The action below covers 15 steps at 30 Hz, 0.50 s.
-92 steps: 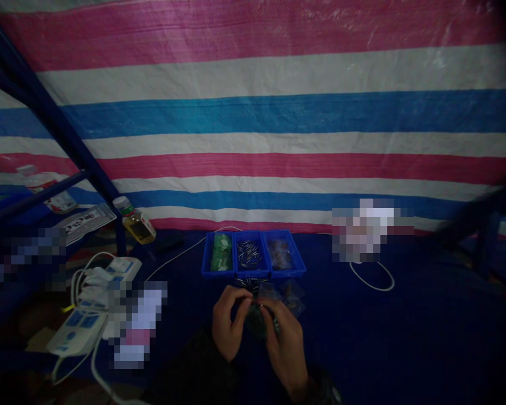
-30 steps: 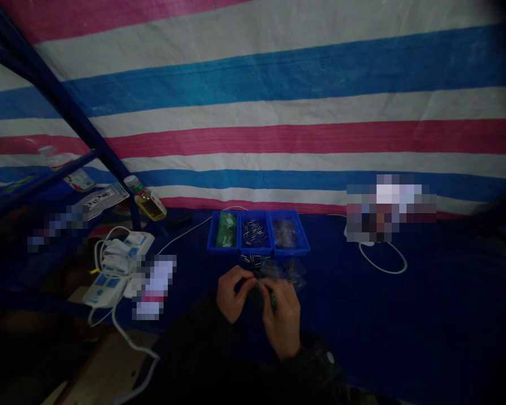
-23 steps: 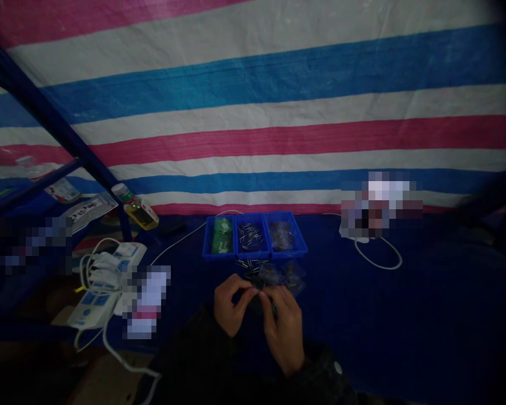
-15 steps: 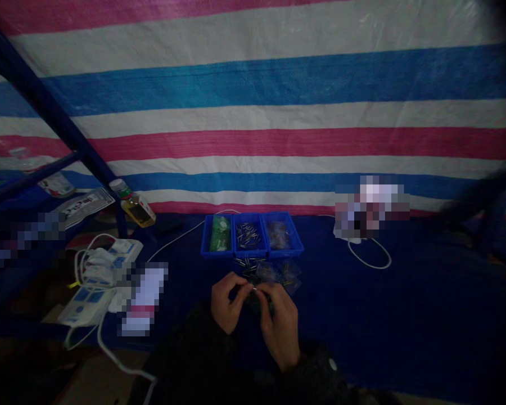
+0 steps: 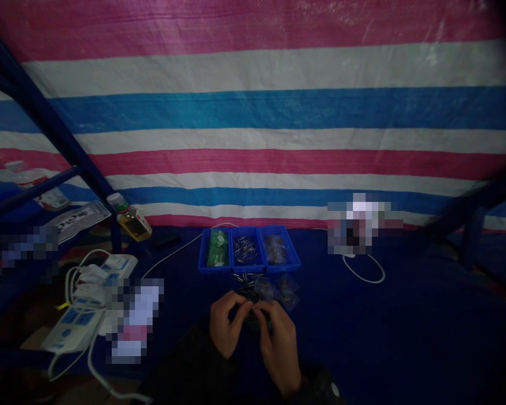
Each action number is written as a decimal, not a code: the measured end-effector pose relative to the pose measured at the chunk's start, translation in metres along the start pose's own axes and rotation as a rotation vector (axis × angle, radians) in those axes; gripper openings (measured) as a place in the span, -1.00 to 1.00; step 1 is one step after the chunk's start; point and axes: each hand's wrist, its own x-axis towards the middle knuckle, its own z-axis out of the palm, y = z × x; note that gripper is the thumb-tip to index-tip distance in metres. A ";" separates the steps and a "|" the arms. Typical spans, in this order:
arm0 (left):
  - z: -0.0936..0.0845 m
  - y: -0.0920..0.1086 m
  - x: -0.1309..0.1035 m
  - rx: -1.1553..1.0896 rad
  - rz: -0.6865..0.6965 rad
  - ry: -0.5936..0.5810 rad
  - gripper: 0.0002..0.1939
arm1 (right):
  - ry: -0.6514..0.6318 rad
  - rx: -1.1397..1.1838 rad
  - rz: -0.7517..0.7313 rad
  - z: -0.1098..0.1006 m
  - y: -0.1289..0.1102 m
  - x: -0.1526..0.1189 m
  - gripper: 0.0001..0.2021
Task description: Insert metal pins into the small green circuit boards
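Observation:
My left hand (image 5: pixel 229 324) and my right hand (image 5: pixel 279 343) meet at the fingertips, thumb and forefinger pinched on each. Something tiny sits between the fingertips, too small to name. Just beyond them lie loose metal pins (image 5: pixel 245 278) and small clear plastic bags (image 5: pixel 287 284). Behind these stand three joined blue bins: the left bin holds a green packet (image 5: pixel 218 247), the middle one metal pins (image 5: pixel 245 249), the right one small clear bags (image 5: pixel 275 249). A dark greenish thing lies partly hidden under my hands.
At the left are power strips (image 5: pixel 73 326) with white cables, a bottle (image 5: pixel 130 218) of yellow liquid and a blurred flat item (image 5: pixel 139 318). A blurred object (image 5: pixel 356 225) with a cable loop stands back right, before a striped sheet (image 5: pixel 253 163).
The whole view has tilted up, so the things on the table appear lower. My hands stay together at the fingertips, in nearly the same pose.

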 end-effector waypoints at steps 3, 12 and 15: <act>0.001 -0.001 -0.002 0.008 0.047 -0.018 -0.73 | 0.013 -0.012 0.016 -0.002 0.000 0.000 -0.81; -0.003 0.000 -0.007 0.021 0.013 0.004 -0.70 | 0.024 0.016 -0.035 -0.005 -0.002 -0.003 -0.85; -0.003 0.000 -0.008 0.028 0.032 -0.002 -0.69 | 0.043 -0.004 -0.014 -0.003 -0.001 -0.003 -0.85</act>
